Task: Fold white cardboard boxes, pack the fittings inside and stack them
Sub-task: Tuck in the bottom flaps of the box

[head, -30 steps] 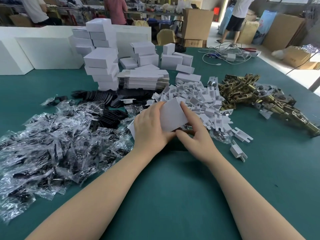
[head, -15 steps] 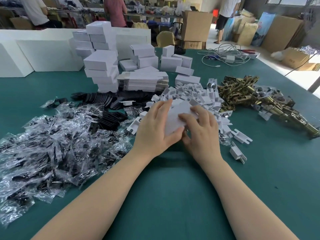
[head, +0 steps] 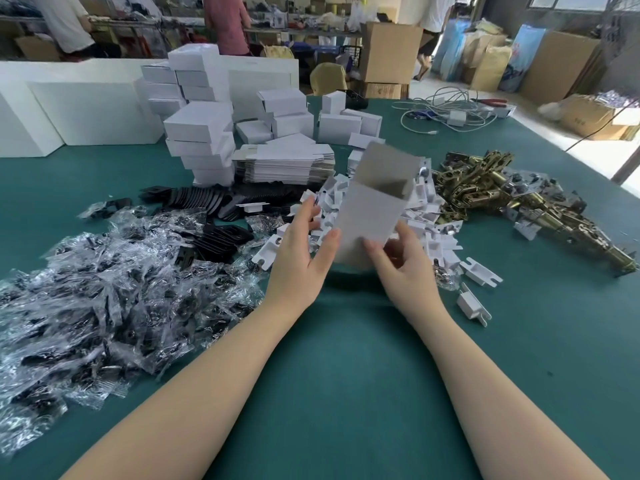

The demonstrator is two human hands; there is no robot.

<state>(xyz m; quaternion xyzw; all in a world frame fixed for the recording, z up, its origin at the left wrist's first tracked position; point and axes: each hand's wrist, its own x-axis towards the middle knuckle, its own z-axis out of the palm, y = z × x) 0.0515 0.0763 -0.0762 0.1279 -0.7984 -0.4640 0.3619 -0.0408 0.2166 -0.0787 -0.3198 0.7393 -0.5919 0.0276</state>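
Both hands are being kept over bare green table (head: 346, 375); left hand (head: 298, 258) is spread loose beside the box (head: 370, 216), which is being pinched upright by the right hand (head: 405, 261), top flap open.

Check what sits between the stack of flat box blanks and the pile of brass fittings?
Head view: the heap of white plastic brackets fills that stretch, and the opened white box held up in front hides part of it.

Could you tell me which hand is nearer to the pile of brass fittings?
Right. The right hand holds the box with the brass fittings off to its right; the left hand is on the box's far side, beside the bagged black parts.
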